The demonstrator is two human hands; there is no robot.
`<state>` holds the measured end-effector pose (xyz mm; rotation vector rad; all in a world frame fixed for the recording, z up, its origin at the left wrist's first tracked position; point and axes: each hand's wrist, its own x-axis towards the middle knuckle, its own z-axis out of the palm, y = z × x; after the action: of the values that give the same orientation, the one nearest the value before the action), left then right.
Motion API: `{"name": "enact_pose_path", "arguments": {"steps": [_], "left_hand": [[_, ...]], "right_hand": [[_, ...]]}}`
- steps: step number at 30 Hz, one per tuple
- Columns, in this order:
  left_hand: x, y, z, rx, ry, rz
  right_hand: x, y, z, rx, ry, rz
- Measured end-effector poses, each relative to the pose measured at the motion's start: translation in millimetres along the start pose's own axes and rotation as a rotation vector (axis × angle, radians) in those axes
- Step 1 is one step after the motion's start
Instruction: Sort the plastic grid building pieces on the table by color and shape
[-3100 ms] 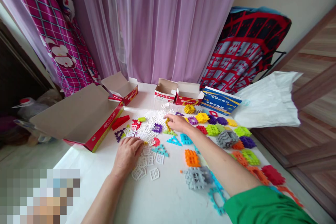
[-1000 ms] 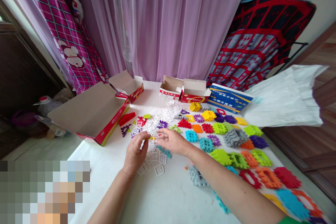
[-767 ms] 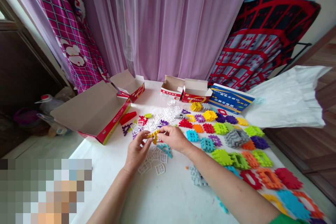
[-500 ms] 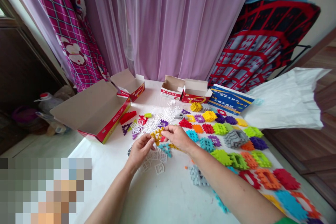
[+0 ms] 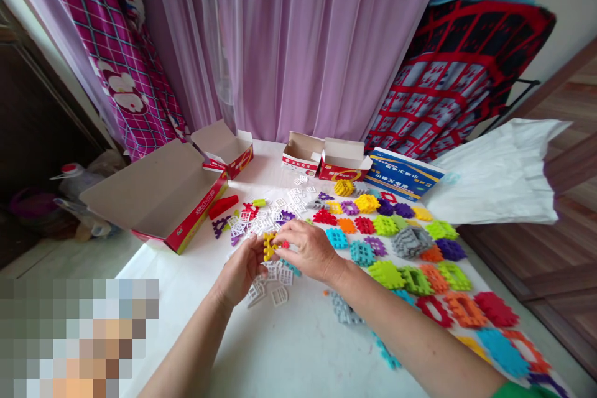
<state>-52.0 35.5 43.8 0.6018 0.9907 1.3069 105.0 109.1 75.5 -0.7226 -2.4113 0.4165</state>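
Note:
A yellow notched plastic building block [image 5: 269, 247] is held up over the middle of the table. My left hand [image 5: 239, 272] pinches it from the left. From the right, the thumb and fingers of my right hand [image 5: 308, 250] close on its other edge, partly covering it. White lattice window pieces [image 5: 263, 224] lie heaped just beyond my hands, and more window pieces [image 5: 280, 295] lie below them. Part of a light-blue piece [image 5: 290, 267] shows under my right hand.
Right of my hands, stacks of notched blocks in many colours spread over the table, including a grey stack [image 5: 413, 242]. Open cardboard boxes stand behind: a large one [image 5: 153, 199] at left and small red ones [image 5: 345, 165]. A blue box [image 5: 405, 173] and white sack [image 5: 499, 174] are at right.
The yellow block has been turned and now looks narrower, more upright. My right hand has shifted its fingers on it. The whole view has slid slightly left.

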Motion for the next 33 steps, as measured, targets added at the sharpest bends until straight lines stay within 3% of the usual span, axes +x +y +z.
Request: {"name": "enact_pose_path", "arguments": {"steps": [8, 12, 15, 22, 33], "left_hand": [[3.2, -4.9, -2.3, 0.087, 0.14, -0.064], [2.6, -5.6, -1.1, 0.149, 0.139, -0.077], [1.3, -4.1, 0.7, 0.2, 0.153, -0.068], [2.9, 2.7, -9.4, 0.301, 0.276, 0.078], [10.5, -6.4, -23.1, 0.293, 0.312, 0.122]], "right_hand": [[-4.8, 10.0, -14.5, -0.126, -0.104, 0.01], [-4.7, 12.1, -22.8, -0.202, -0.242, -0.001], [-5.8, 15.9, -28.4, -0.248, -0.279, 0.106], [-24.2, 38.6, -44.5, -0.364, -0.355, 0.529], [-46.1, 38.9, -36.5, -0.521, -0.497, 0.552]]}}
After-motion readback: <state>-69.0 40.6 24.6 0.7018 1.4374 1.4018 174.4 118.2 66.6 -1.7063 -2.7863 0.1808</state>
